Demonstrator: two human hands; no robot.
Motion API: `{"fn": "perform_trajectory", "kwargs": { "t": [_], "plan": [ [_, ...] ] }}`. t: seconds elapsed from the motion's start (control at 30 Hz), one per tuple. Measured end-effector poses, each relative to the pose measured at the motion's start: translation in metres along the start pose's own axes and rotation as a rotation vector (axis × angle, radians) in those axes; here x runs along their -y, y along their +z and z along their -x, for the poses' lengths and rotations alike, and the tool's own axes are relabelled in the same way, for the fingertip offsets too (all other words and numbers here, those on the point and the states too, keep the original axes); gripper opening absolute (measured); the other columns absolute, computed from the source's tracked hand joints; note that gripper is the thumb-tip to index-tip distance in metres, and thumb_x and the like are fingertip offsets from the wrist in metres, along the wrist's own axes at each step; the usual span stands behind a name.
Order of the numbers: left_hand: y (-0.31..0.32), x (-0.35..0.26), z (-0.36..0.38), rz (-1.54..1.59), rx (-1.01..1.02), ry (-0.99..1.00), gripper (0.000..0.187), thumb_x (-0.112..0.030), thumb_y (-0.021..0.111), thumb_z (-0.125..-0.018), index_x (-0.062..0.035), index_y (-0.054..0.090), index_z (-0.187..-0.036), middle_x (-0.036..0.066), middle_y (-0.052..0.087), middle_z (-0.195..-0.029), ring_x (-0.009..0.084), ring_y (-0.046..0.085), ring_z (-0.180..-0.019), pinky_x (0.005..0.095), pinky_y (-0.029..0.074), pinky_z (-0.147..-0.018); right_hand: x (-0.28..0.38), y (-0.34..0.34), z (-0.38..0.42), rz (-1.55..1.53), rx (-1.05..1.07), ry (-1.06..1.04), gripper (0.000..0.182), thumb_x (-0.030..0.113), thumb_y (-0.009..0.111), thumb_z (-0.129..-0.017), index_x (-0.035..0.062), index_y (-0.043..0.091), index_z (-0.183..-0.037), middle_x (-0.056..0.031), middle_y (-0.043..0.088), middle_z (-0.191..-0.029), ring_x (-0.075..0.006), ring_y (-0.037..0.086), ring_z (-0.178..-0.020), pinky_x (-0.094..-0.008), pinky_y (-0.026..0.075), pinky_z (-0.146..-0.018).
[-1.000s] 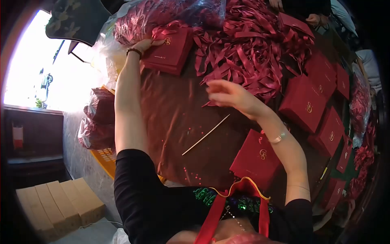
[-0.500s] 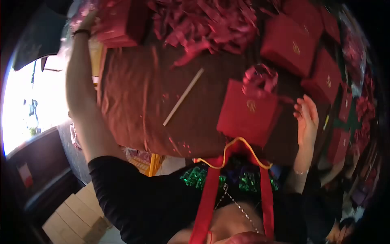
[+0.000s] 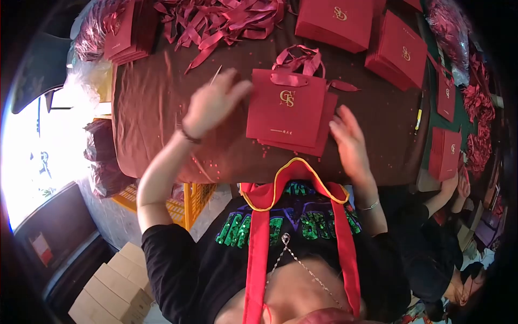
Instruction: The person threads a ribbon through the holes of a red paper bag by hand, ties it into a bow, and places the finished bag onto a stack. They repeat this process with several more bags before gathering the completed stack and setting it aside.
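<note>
A flat red paper bag (image 3: 278, 119) with a gold logo lies on the brown cloth, a second red one showing beneath its right edge. Looped dark-pink ribbon handles (image 3: 313, 60) sit at its top. My left hand (image 3: 212, 105), blurred, is left of the bag with its fingers apart. A thin pale stick (image 3: 216, 74) shows just above it, its lower part hidden by the hand. My right hand (image 3: 350, 137) is at the bag's right side, fingers loosely spread; any contact with the edge is unclear.
Bag stacks stand at the upper left (image 3: 120, 35) and upper right (image 3: 334, 24). A ribbon heap (image 3: 232, 21) lies at the back. A yellow marker (image 3: 418, 121) is at the right, near another person's hands (image 3: 463, 183). A yellow crate (image 3: 194, 202) stands below the table.
My left hand has come from the far-left stack toward the bag. My right hand has moved closer to the bag's right edge. The view has shifted.
</note>
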State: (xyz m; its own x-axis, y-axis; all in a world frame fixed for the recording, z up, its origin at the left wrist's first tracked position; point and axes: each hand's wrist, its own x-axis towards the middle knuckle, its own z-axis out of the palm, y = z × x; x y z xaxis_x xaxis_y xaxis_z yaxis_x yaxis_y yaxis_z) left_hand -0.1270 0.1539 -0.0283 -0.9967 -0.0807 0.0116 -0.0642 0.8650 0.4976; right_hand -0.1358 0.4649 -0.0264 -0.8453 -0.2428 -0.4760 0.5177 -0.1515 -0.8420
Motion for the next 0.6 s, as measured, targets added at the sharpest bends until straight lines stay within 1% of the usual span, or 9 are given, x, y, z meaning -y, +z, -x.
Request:
{"fn": "perform_trajectory", "kwargs": {
  "t": [0.03, 0.13, 0.2, 0.27, 0.33, 0.4, 0.47, 0.5, 0.6],
  "plan": [
    [0.006, -0.027, 0.007, -0.054, 0.076, -0.061, 0.056, -0.050, 0.055, -0.083, -0.0017, 0.054, -0.112, 0.015, 0.056, -0.100, 0.0337, 0.059, -0.090, 0.0397, 0.048, -0.075, -0.004, 0.005, 0.002, -0.049, 0.028, 0.012, 0.062, 0.010, 0.057, -0.086, -0.0035, 0.027, -0.138, -0.0136, 0.039, -0.134, -0.0188, 0.041, -0.120, -0.0319, 0.032, -0.102],
    [0.024, -0.045, 0.013, -0.030, 0.037, 0.008, 0.053, -0.043, 0.059, -0.083, -0.0014, 0.052, -0.114, 0.015, 0.053, -0.102, 0.0361, 0.056, -0.087, 0.0415, 0.047, -0.075, -0.015, 0.008, -0.007, -0.148, 0.233, 0.032, 0.058, 0.009, 0.057, -0.085, -0.0044, 0.030, -0.135, -0.0125, 0.046, -0.128, -0.0176, 0.045, -0.116, -0.0306, 0.034, -0.101],
    [0.041, -0.050, 0.016, 0.010, -0.046, 0.031, 0.051, -0.037, 0.061, -0.082, -0.0003, 0.050, -0.115, 0.015, 0.054, -0.103, 0.0331, 0.057, -0.089, 0.0394, 0.048, -0.076, -0.003, 0.024, -0.001, -0.114, 0.233, 0.021, 0.056, 0.004, 0.058, -0.084, -0.0013, 0.033, -0.133, -0.0112, 0.048, -0.124, -0.0171, 0.045, -0.117, -0.0309, 0.037, -0.099],
    [0.045, -0.057, 0.019, 0.043, -0.119, 0.049, 0.049, -0.031, 0.064, -0.082, 0.0009, 0.049, -0.116, 0.015, 0.055, -0.105, 0.0301, 0.058, -0.090, 0.0372, 0.049, -0.076, -0.007, 0.023, -0.005, -0.113, 0.200, -0.062, 0.059, 0.003, 0.058, -0.084, 0.0002, 0.030, -0.135, -0.0117, 0.048, -0.125, -0.0175, 0.045, -0.117, -0.0313, 0.038, -0.098],
    [0.038, -0.067, 0.022, 1.033, 0.008, -0.275, 0.044, -0.017, 0.066, -0.080, 0.0026, 0.048, -0.115, 0.014, 0.055, -0.109, 0.0205, 0.058, -0.096, 0.0321, 0.049, -0.079, -0.014, 0.024, -0.009, -0.162, 0.161, -0.105, 0.059, 0.004, 0.058, -0.084, 0.0005, 0.029, -0.136, -0.0120, 0.048, -0.124, -0.0180, 0.046, -0.116, -0.0317, 0.039, -0.097],
    [0.034, -0.077, 0.029, 0.947, 0.002, -0.267, 0.044, -0.010, 0.065, -0.080, 0.0016, 0.044, -0.118, 0.013, 0.053, -0.114, 0.0162, 0.056, -0.100, 0.0295, 0.049, -0.084, -0.012, 0.028, -0.008, -0.211, 0.119, -0.137, 0.060, 0.004, 0.058, -0.084, 0.0008, 0.027, -0.136, -0.0123, 0.048, -0.123, -0.0185, 0.046, -0.115, -0.0321, 0.039, -0.097],
    [0.030, -0.088, 0.037, 1.182, -0.176, -0.297, 0.051, -0.010, 0.065, -0.081, 0.0012, 0.037, -0.122, 0.013, 0.052, -0.115, 0.0189, 0.056, -0.100, 0.0318, 0.049, -0.086, -0.007, 0.031, -0.009, -0.243, 0.139, -0.148, 0.057, 0.004, 0.056, -0.086, 0.0021, 0.028, -0.135, -0.0121, 0.049, -0.121, -0.0183, 0.048, -0.112, -0.0323, 0.040, -0.096],
    [0.031, -0.083, 0.039, 1.363, -0.150, -0.318, 0.056, -0.007, 0.065, -0.081, 0.0001, 0.031, -0.125, 0.013, 0.050, -0.117, 0.0197, 0.055, -0.102, 0.0334, 0.049, -0.088, -0.005, 0.033, -0.010, -0.242, 0.150, -0.147, 0.057, 0.004, 0.056, -0.086, 0.0021, 0.028, -0.135, -0.0121, 0.049, -0.121, -0.0183, 0.048, -0.112, -0.0323, 0.040, -0.096],
    [0.019, -0.084, 0.058, 1.479, -0.096, -0.389, 0.059, -0.006, 0.065, -0.081, -0.0008, 0.029, -0.127, 0.012, 0.049, -0.117, 0.0196, 0.055, -0.103, 0.0335, 0.048, -0.090, -0.004, 0.044, -0.011, -0.216, 0.221, -0.202, 0.055, 0.004, 0.056, -0.086, 0.0031, 0.030, -0.134, -0.0117, 0.049, -0.119, -0.0175, 0.048, -0.111, -0.0319, 0.040, -0.095]
  ]
}}
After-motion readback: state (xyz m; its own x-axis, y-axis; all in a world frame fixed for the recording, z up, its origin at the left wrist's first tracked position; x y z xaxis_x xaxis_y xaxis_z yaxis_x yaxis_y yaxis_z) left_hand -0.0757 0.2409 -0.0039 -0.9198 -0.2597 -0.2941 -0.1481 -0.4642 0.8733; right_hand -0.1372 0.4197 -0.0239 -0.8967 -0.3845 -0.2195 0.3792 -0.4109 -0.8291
